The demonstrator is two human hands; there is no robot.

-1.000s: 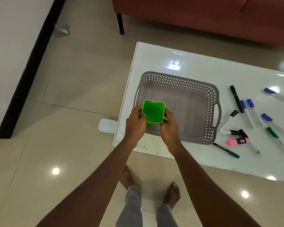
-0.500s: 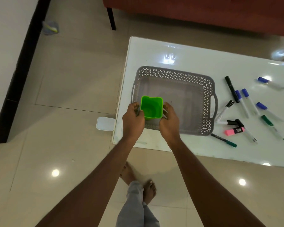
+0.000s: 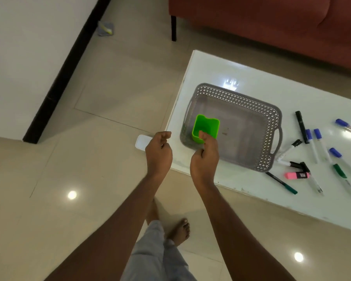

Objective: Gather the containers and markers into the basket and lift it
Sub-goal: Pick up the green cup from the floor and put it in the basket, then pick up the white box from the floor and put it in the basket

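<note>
Basket (image 3: 270,126): grey, on the white surface (image 3: 312,94), near its left end.
Green container (image 3: 206,128): upright inside the basket, at its near-left corner.
My left grip (image 3: 159,153): fingers loosely curled, empty, off the surface's edge.
My right grip (image 3: 205,159): loosely curled, holds nothing; one fingertip overlaps the container's near rim, contact unclear.
Markers (image 3: 312,142): scattered on the surface right of the basket, with a pink highlighter (image 3: 297,175).

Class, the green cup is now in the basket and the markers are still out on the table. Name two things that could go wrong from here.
1. The basket sits close to the table corner, so a nudge or uneven lift might tip it off.
2. The markers lie loose on glossy glass; some could roll away when grabbed, like the green pen near the front edge.
</note>
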